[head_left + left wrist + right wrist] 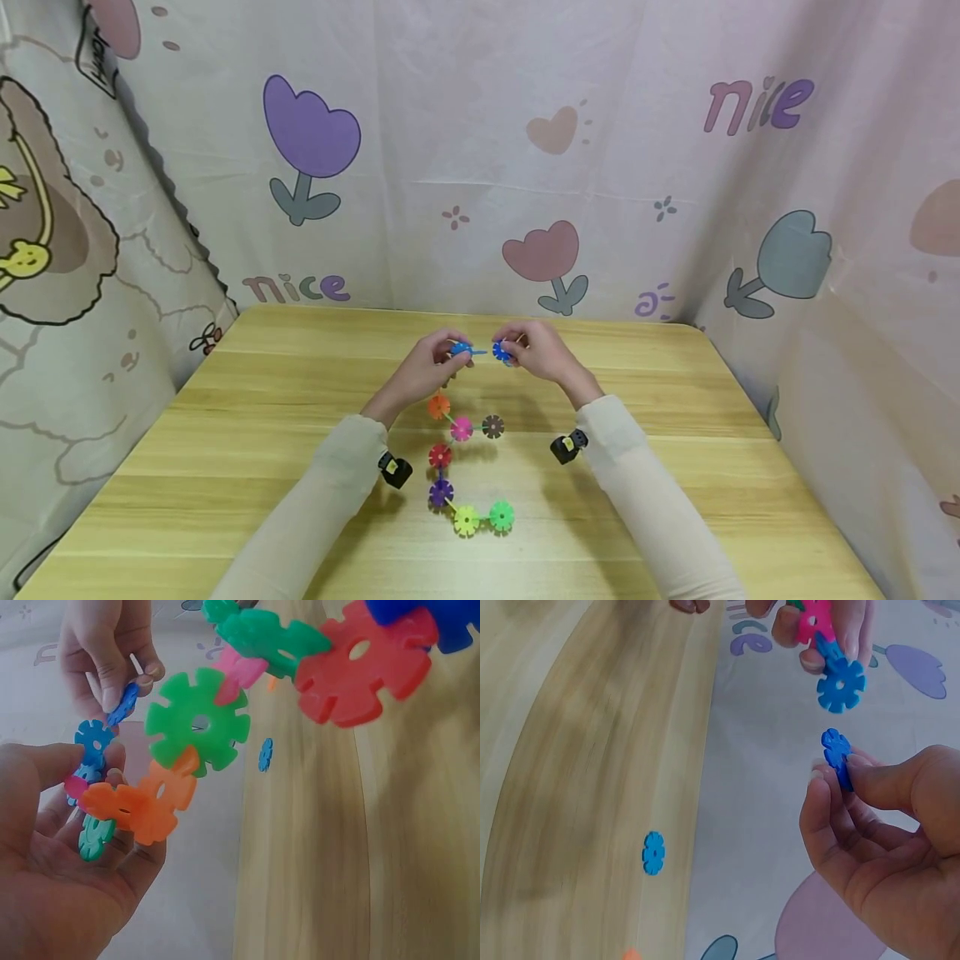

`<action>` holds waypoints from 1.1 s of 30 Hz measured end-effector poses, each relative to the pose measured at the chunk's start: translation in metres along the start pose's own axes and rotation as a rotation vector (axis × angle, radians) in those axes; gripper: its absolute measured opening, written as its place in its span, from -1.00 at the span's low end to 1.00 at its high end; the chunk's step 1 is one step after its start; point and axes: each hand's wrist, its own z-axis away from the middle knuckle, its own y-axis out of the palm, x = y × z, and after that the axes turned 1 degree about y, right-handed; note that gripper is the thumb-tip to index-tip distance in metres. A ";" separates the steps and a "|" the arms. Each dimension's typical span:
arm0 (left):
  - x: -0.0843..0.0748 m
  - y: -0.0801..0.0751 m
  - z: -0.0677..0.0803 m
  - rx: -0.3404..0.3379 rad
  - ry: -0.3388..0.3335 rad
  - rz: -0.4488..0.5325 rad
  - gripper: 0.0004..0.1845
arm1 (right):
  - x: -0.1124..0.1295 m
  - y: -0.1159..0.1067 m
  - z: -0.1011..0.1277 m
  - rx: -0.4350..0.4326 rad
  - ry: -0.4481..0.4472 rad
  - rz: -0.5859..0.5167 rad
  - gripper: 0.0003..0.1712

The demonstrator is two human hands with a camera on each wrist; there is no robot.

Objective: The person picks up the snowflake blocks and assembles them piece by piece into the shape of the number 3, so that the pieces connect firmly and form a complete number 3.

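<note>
My left hand (450,351) pinches the top of a chain of snowflake discs (450,454), at a blue end disc (461,349). The chain runs toward me through orange (438,407), pink, red, purple and green (501,515) discs. In the left wrist view the blue end disc (94,739), orange disc (142,802) and green disc (196,727) sit by my fingers (112,761). My right hand (510,349) pinches a single blue disc (838,756) edge-on, a small gap from the chain's blue end disc (841,684).
One loose blue disc (653,853) lies on the wooden table (247,433) below the hands, also visible as the same loose disc (265,754). Printed cloth walls (480,150) close in the table's back and sides.
</note>
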 end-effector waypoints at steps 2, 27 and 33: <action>0.000 0.000 -0.001 0.000 0.005 -0.002 -0.80 | 0.002 0.001 0.000 0.004 0.006 -0.011 -0.80; -0.001 0.000 0.002 -0.022 -0.010 -0.002 -0.81 | 0.009 0.006 -0.001 0.024 -0.016 -0.041 -0.80; 0.000 0.000 0.002 -0.031 0.006 -0.025 -0.79 | 0.009 0.008 0.000 0.028 -0.014 -0.048 -0.78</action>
